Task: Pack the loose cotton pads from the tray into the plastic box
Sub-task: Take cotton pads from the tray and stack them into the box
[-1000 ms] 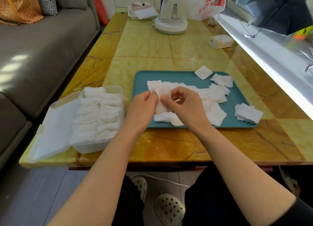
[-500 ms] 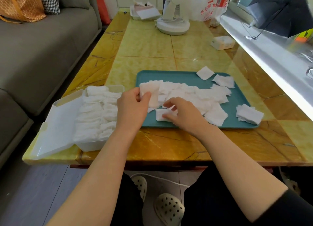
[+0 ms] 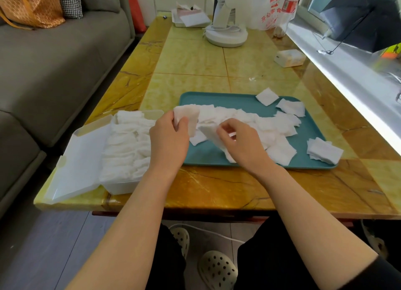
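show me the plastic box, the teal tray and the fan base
plastic box (image 3: pixel 121 186): head view, on its near front wall
teal tray (image 3: pixel 207 157): head view, on bare floor by the near rim
fan base (image 3: pixel 226 37): head view, on top of the round white foot

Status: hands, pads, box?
Left hand grips a small pad stack. Right hand pinches one pad over the tray. Box open, partly filled; many pads loose on tray. Nothing blocks the box.

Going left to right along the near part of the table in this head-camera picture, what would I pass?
Grey sofa → open plastic box of pads → left hand gripping a bundle of pads → right hand pinching one pad → small pad stack on the tray's right rim → bright windowsill.
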The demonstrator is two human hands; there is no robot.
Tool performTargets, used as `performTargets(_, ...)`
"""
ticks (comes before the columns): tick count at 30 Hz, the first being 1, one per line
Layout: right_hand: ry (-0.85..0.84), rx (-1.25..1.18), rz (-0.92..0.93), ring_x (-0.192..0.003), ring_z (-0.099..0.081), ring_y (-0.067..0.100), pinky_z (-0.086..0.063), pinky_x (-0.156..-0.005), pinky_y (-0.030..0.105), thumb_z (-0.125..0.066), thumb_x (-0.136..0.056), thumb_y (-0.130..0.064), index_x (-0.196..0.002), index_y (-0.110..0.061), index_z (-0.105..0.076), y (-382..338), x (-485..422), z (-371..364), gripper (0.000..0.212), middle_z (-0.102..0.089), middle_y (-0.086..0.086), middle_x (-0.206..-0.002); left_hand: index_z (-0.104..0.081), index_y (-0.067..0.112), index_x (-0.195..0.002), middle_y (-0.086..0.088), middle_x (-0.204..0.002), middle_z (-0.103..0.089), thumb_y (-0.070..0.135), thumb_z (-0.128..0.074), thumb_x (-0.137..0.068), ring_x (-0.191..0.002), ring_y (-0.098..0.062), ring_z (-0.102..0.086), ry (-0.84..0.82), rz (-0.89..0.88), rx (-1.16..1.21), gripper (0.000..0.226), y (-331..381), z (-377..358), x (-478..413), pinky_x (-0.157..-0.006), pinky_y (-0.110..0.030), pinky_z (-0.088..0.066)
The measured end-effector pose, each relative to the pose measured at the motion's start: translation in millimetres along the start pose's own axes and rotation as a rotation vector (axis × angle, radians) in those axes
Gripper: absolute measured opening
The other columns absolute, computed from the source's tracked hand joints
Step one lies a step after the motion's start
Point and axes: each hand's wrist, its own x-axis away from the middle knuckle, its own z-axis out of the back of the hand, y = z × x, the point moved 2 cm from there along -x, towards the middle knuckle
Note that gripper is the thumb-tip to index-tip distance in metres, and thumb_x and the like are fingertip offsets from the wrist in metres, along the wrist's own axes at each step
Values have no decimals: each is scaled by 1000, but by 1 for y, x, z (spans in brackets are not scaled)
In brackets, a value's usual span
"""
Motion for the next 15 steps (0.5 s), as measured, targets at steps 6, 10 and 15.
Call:
performTargets(6, -81, -711, -214, -70, -53, 5, -51, -69, 21, -40, -100, -17, -81, -15, -53, -18, 4, 12, 23, -54, -3, -78, -58, 6, -86, -1, -68, -52, 14, -48, -95, -61, -15, -46, -82, 68, 40, 16, -2, -7, -1, -49, -10, -36)
performTargets(10, -82, -664, -227, -75, -54, 13, -54, -70, 34, -44, -100, -18, -82, -15, -55, -15, 3, 7, 21, -55, 3, -78, -65, 3, -99, -23, -105, -66, 18, -48, -92, -98, -37, -62, -262, 158, 215, 24, 5, -16, 5, -86, -49, -51)
performTargets(15, 30, -497, -243, -83, -61, 22, -59, -66, 36, -49, -97, -21, -95, -9, -60, -7, 2, 7, 16, -60, 4, -80, -65, 16, -86, -17, -110, -66, 22, -46, -98, -107, -30, -63, -363, 327, 408, 23, 15, -21, 10, -86, -39, -56)
